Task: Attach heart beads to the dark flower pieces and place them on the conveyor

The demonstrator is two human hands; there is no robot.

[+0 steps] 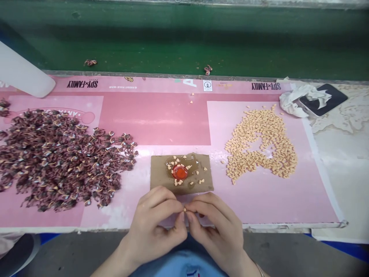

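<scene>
The left hand and right hand are pinching a tiny tan piece, mostly hidden between them, just below the cardboard.

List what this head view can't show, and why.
Head view:
The small tan piece between the left hand and right hand: fingers cover most of it.
The dark red pile: cut off by the left edge; single pieces too small to identify.
The black object: crumpled white tissue covers part.
The white item: cut off by the left edge.
</scene>
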